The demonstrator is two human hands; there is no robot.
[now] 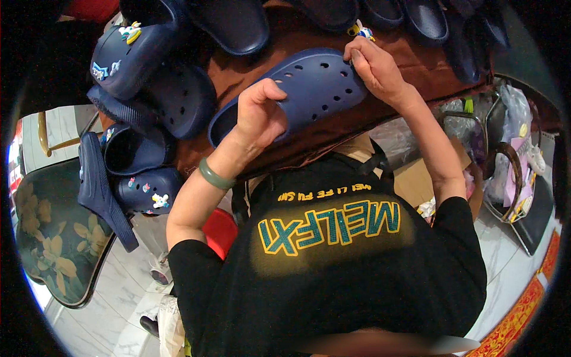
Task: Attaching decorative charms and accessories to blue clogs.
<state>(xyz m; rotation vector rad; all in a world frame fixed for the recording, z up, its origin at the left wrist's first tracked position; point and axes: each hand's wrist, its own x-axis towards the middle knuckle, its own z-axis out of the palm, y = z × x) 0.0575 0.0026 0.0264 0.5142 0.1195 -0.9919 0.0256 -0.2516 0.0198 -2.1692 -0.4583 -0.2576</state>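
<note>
- Head view: navy perforated clog (pixel 309 89) lies sole-down, slantwise on brown tabletop (pixel 416 65), heel end toward the person's left, toe end toward the right.
- L hand (pixel 259 116): fingers curled and pressed together over the heel-side rim, thumb on top; steadies the clog. Green bangle (pixel 214 175) on that wrist.
- R hand (pixel 375 65): fingertips bunched and pressed down on the clog's toe area, at a vent hole. Whether a charm sits under them — cannot tell, fingers cover the spot.
- Small colourful charm (pixel 361 30) lies on the table just beyond R hand, apart from the clog.
- Progress (judgement): visible upper of this clog shows bare holes only, no charms yet, so decorating looks at an early stage; most holes left.
- Done examples nearby: clog w/ cartoon charms (pixel 128 50) at upper left, another decorated clog (pixel 148 190) lower left on the pile.
- More plain navy clogs (pixel 232 24) along the far table edge, undecorated as far as seen.
- Right of table: clear plastic bags (pixel 511 113) of small items, contents too small to tell.
</note>
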